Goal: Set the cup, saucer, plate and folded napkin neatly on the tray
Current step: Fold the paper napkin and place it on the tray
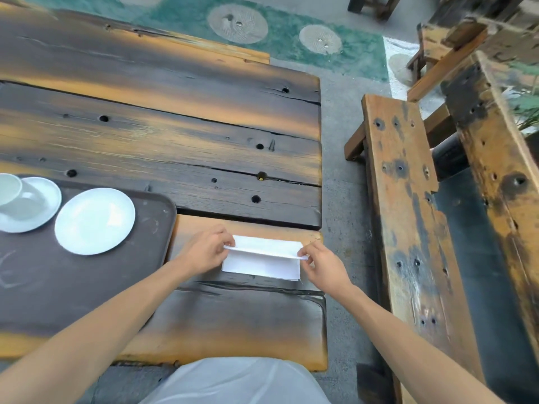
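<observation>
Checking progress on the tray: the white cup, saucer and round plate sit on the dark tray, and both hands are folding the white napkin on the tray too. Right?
Not quite. The head view shows the white napkin on the wooden table, beside the dark tray, not on it. The rest holds.

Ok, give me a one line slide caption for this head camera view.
Both hands fold a white napkin on the wooden table beside the tray.

White napkin (pixel 262 259), white plate (pixel 94 221), dark brown tray (pixel 58 281).
</observation>
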